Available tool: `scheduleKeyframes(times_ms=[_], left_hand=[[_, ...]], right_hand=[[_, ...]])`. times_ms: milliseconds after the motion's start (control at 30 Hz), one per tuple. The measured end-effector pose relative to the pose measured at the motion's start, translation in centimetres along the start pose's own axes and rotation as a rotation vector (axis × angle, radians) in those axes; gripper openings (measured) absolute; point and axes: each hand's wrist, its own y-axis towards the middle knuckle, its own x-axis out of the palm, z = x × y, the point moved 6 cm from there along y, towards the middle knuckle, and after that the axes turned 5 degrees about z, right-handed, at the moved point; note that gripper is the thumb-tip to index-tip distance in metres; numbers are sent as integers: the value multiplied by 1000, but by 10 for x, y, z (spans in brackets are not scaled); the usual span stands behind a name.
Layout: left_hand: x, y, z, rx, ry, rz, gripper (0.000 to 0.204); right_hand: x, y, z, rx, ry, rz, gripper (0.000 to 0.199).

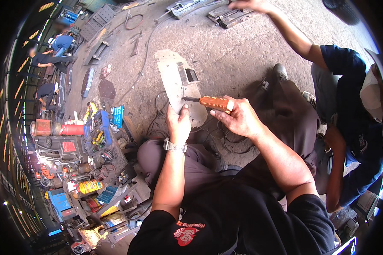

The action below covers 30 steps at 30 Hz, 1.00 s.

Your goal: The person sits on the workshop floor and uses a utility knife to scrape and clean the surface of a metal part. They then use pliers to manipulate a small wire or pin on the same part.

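My left hand (178,125), with a metal watch on the wrist, grips the near edge of a long grey metal plate (171,74) that rests on the concrete floor in front of my knees. The plate has a small rectangular box part (190,75) fixed on it. My right hand (239,117) holds a screwdriver with an orange handle (216,103). Its dark shaft points left and its tip touches the plate just above my left thumb.
A person in a dark blue shirt (349,85) crouches at the right, one arm stretched toward metal parts (227,15) at the top. A cluttered tool area with a blue tool tray (98,127), cans and machines lies at the left. Cables cross the floor. Other people work far left.
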Motion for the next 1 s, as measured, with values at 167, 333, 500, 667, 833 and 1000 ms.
scheduleKeyframes(times_ms=[167,333,500,667,833,1000], left_hand=[[1,0,-6,-23,-14,-32,33],[6,-1,1,-6,-94,-42,35],[5,0,-2,33,-31,-45,37],[7,-2,-2,-76,-92,-69,39],[8,-3,7,-28,-101,-29,32],[6,-1,3,39,-96,-11,33]], right_hand=[[2,0,2,-7,0,3,27],[1,1,4,69,-32,-46,28],[3,1,8,56,-28,-34,27],[3,1,7,53,-17,-36,27],[3,2,9,54,-31,-43,27],[3,2,9,11,-26,-20,28]])
